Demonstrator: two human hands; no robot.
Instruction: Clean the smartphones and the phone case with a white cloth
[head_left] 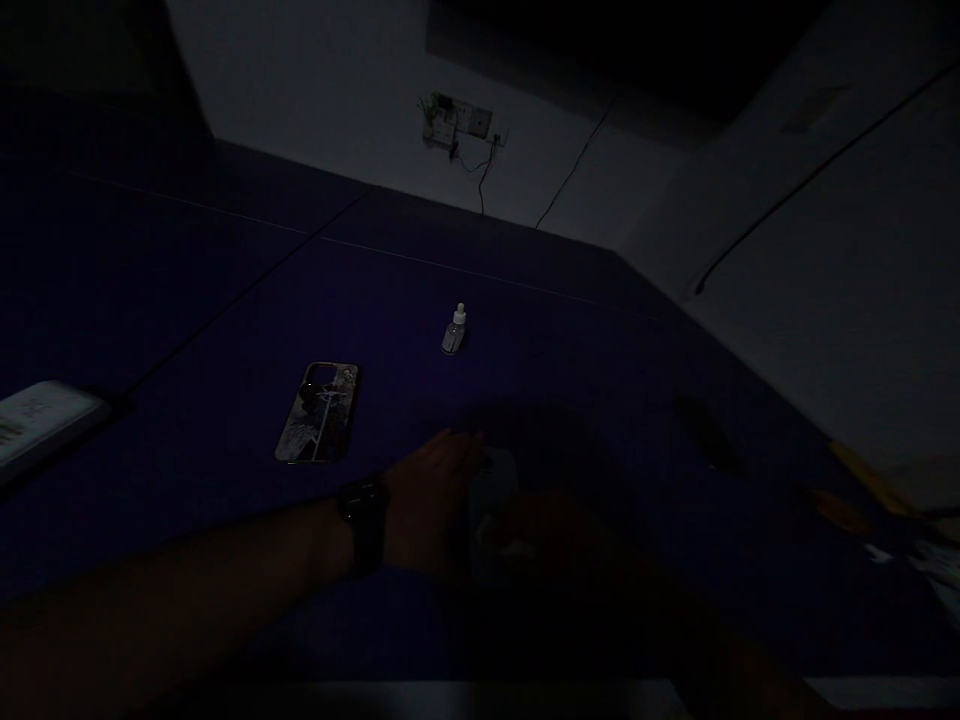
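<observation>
phone here, flat on dark blue surface, left hand at its edge, right hand over lower half; both grips too dark to tell. looks light, stiff, slick, breakable: long edges best hold.

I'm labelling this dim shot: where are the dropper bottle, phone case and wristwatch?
Dropper bottle (pixel 453 336): head view, on its glass body.
Phone case (pixel 318 414): head view, on its patterned back.
Wristwatch (pixel 367 524): head view, on its strap.
</observation>
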